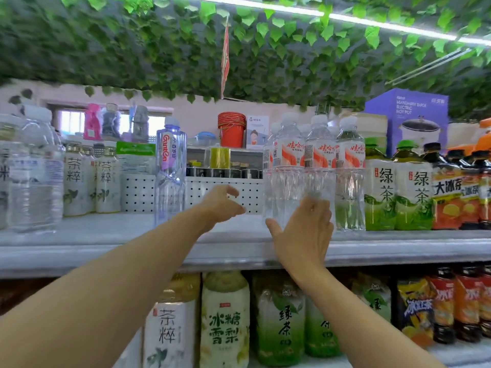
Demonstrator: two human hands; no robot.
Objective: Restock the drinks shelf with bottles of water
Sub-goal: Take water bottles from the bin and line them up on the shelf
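Note:
A row of clear water bottles with red-and-white labels (316, 166) stands on the grey upper shelf (233, 251), right of a gap. My right hand (305, 232) lies with straight fingers against the bottom of the front bottles, thumb spread to the left. My left hand (220, 203) hovers in the gap above the shelf, fingers loosely curled and holding nothing. A tall bluish water bottle (170, 168) stands alone left of that hand. Larger clear water bottles (34, 171) stand at the far left.
White tea bottles (90, 179) stand left of the bluish bottle. Green tea bottles (398, 189) and dark iced-tea bottles (462, 187) fill the shelf's right end. A white perforated back panel (207, 192) closes the gap behind. Several drinks fill the lower shelf (225, 317).

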